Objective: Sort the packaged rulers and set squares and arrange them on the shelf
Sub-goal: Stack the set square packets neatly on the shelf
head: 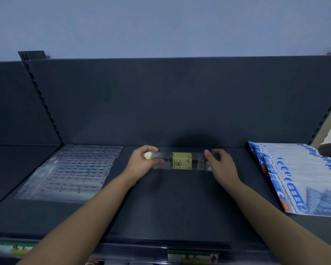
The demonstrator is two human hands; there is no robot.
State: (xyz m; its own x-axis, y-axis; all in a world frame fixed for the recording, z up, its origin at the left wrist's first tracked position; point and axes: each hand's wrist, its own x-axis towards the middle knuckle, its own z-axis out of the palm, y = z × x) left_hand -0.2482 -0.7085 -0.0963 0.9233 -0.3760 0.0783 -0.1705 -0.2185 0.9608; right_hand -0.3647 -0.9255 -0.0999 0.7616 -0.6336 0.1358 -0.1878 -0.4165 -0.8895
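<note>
A clear packaged ruler with a yellow label (182, 161) lies crosswise at the back middle of the dark shelf (180, 207). My left hand (141, 161) grips its left end with curled fingers. My right hand (221, 162) holds its right end, thumb and fingers pinching the pack. A row of clear-packed rulers with red and blue marks (71, 171) lies flat on the left. A fanned stack of blue-and-white set square packs (302, 180) lies on the right.
The shelf's dark back panel (161, 102) rises right behind the ruler. Slotted uprights stand at the left (44, 104) and right (327, 115). Price labels (193, 256) sit along the front rail. Bare shelf lies between the two stacks.
</note>
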